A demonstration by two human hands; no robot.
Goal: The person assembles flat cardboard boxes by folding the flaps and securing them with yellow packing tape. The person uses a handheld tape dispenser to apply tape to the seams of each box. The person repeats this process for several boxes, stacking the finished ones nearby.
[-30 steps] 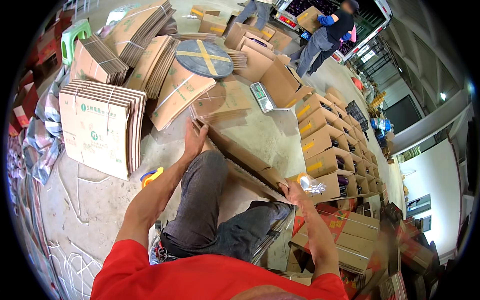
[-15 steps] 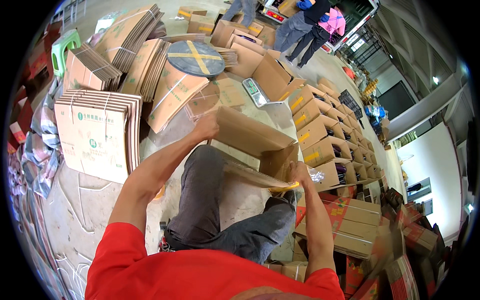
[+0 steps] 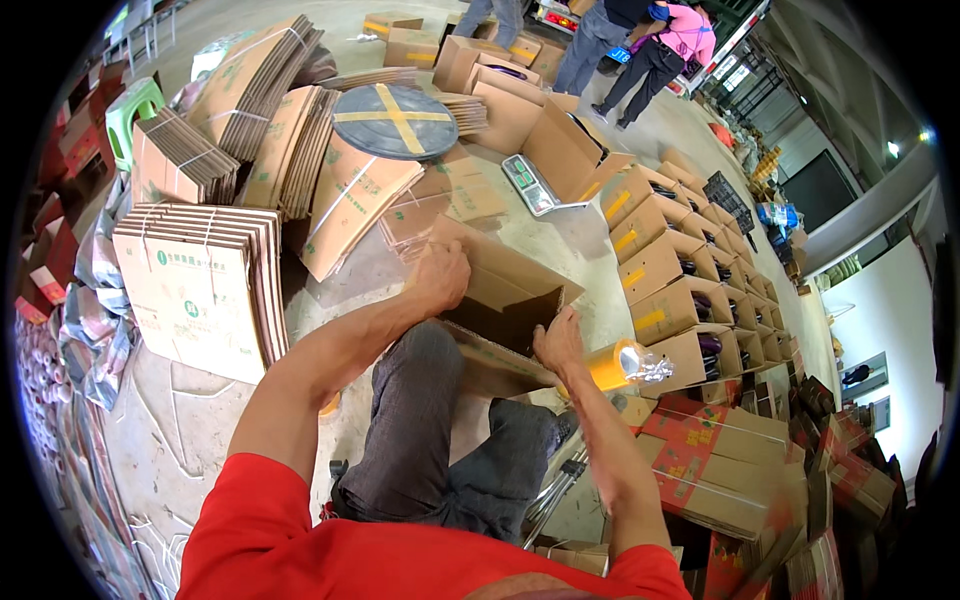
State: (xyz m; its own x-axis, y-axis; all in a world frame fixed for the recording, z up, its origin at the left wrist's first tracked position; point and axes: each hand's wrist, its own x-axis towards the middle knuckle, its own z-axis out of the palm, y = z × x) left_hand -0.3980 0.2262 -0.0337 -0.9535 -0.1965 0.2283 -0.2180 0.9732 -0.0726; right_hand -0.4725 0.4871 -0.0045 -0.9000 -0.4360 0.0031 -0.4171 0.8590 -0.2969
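Note:
An open cardboard box (image 3: 505,281) sits tilted in front of my knees, its inside facing me. My left hand (image 3: 440,275) grips the wall at its left end, fingers closed on the cardboard. At the opposite end my right hand (image 3: 558,342) pinches the edge of the box. Just right of that hand stands a yellow-orange roll of tape (image 3: 606,367), with a shiny clear bit at its end. The underside of the box is hidden from me.
Bundled flat cartons (image 3: 190,285) stand on the left, near a round grey lid (image 3: 395,122) with crossed yellow tape. Ahead is a scale (image 3: 530,185). Rows of boxes holding eggplants (image 3: 708,343) line the right. Two people (image 3: 665,55) stand at the back.
The box has turned and sits closer against my knees. My right hand has moved left along with its end, leaving the tape roll in plain sight. A person at the back has shifted.

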